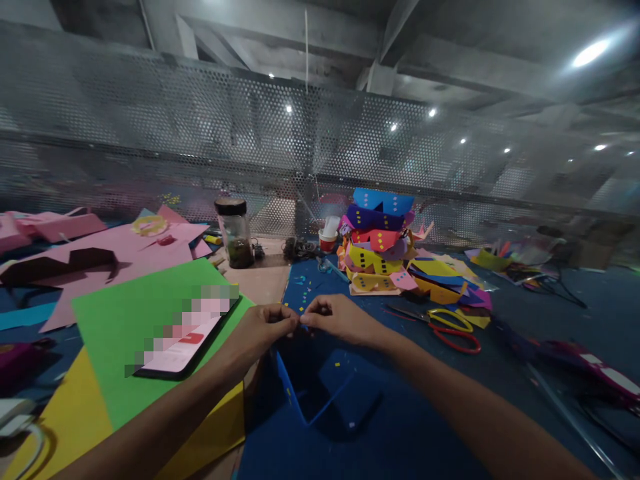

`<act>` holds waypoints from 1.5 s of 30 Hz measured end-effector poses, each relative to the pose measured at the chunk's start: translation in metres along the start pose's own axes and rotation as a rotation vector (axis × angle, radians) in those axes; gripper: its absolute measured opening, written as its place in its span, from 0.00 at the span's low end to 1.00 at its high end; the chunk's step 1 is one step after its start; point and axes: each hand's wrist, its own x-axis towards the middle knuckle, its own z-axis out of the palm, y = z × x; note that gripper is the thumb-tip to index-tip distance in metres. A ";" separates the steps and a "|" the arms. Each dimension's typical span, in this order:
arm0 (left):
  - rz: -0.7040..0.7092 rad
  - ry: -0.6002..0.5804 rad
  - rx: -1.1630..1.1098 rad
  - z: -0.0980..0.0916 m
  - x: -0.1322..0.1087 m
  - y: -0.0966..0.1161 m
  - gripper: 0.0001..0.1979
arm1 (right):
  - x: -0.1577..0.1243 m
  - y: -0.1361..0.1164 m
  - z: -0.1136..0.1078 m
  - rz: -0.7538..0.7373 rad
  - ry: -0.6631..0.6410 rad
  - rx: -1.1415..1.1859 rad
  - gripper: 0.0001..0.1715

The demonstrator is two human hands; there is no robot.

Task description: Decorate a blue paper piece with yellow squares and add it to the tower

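My left hand point(265, 330) and my right hand point(345, 319) meet above the dark blue table, fingertips pinched together almost touching. A thin blue paper mask point(290, 390), seen nearly edge-on with a bent lower corner, hangs from beneath my left fingers. Small yellow squares show on its side. What my right fingertips pinch is too small to make out. Behind my hands is a stack of colourful paper masks point(377, 257) dotted with little squares. Tiny coloured squares point(305, 293) are scattered nearby.
Scissors point(435, 323) with yellow and red handles lie to the right. At left, a phone point(190, 340) rests on green paper point(115, 327). Further back stand a dark-lidded jar point(234, 233) and a paper cup point(328, 239). A perforated metal panel point(200, 133) rises behind.
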 end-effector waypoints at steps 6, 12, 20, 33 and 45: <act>-0.020 0.031 -0.007 0.000 0.001 0.001 0.07 | -0.002 -0.002 0.006 -0.063 0.127 -0.141 0.08; -0.047 0.037 -0.013 0.003 -0.002 0.006 0.08 | -0.005 0.001 0.009 -0.179 0.210 -0.389 0.07; -0.042 0.045 -0.012 0.002 -0.003 0.007 0.06 | -0.006 -0.001 0.007 -0.248 0.186 -0.469 0.05; -0.105 0.057 -0.037 0.004 -0.003 0.003 0.05 | -0.006 0.002 0.007 -0.576 0.180 -0.989 0.02; -0.164 0.026 -0.169 0.006 -0.007 0.005 0.05 | -0.008 -0.004 -0.004 -0.748 0.029 -1.191 0.07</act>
